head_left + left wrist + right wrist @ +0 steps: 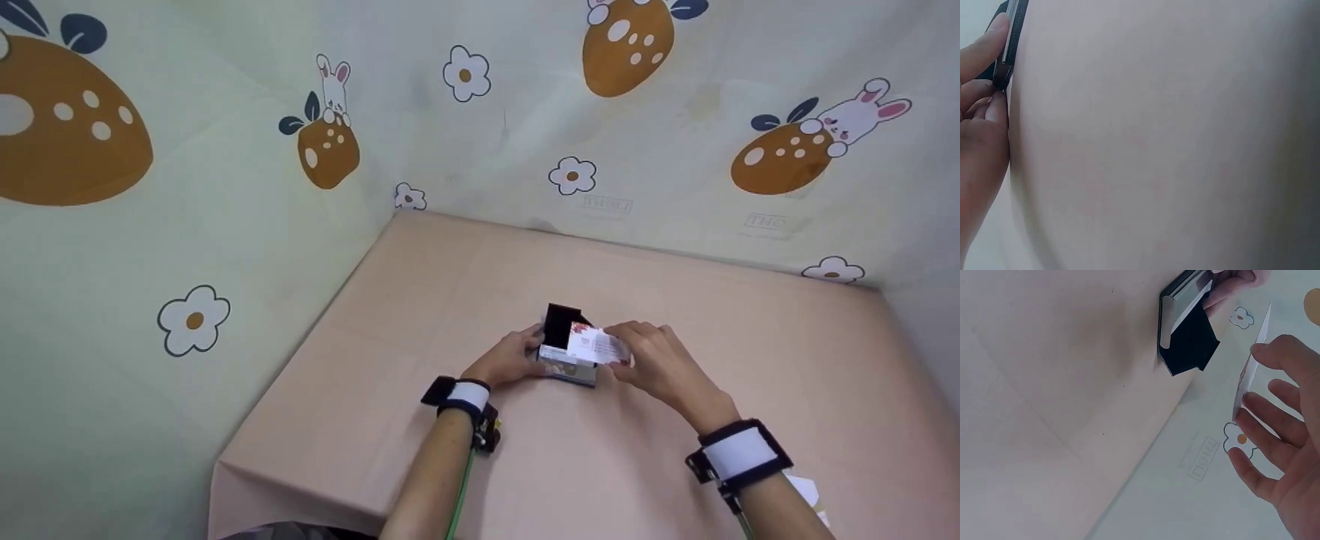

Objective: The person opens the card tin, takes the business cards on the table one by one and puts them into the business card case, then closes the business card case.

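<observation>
A business card case with a black inside and a silvery patterned front stands with its flap raised near the middle of the table. My left hand grips its left side; in the left wrist view, the thumb presses one face of the case. Just to the right, my right hand pinches a white business card with a red print in one corner. From the right wrist, the card is seen nearly edge-on, apart from the case. A white card edge shows inside the case.
A peach cloth covers the table. White paper or cards lie at the lower right, partly hidden by the right forearm. Printed fabric walls close off the left and back. Straps with cameras sit on both wrists, with green cables trailing.
</observation>
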Demonstrator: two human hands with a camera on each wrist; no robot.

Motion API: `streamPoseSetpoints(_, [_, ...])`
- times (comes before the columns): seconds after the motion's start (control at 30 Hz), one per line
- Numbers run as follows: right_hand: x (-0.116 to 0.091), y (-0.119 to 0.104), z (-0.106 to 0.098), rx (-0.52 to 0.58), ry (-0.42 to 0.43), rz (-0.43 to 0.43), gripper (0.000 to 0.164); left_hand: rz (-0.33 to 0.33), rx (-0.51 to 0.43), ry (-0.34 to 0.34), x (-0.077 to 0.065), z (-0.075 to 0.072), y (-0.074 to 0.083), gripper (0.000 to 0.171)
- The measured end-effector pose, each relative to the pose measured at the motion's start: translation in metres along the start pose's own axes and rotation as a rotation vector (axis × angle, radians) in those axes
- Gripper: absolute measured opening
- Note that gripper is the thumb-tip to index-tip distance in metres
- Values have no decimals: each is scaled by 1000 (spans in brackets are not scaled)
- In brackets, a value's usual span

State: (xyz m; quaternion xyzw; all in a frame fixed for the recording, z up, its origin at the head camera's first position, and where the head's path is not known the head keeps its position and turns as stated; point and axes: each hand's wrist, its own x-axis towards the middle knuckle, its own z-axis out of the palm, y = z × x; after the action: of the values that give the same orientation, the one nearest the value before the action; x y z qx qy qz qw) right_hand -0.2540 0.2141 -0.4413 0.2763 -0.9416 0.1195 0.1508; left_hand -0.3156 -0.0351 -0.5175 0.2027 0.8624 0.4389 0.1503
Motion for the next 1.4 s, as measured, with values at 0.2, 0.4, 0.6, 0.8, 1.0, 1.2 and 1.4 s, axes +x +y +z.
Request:
streamPoseSetpoints(0.2, [14,-3,10,26,-23,1,49,-30,-2,0,2,2,0,59])
streamPoseSetpoints(0.4, [23,-3,23,27,-34,-20,46,-30,-27,8,4,0,2,58])
streamPoseSetpoints(0.6, [30,-2,33,35,-42,-27,42,-38,-53,3,4,-1,4,59])
streamPoseSetpoints(0.8, [38,-4,37,25,-45,-29,44,-56,-86,18,3,-2,5,62])
streamPoseSetpoints(1.0, [38,-2,44,11,-55,-11,42,-43,-58,6,2,0,4,51])
streamPoseSetpoints(1.2, [34,5,54,53,-67,53,38,-22,-15,14,4,0,3,53])
streamPoseSetpoints(1.4, [31,7,62,69,-64,65,33,-32,-9,14,5,2,0,62])
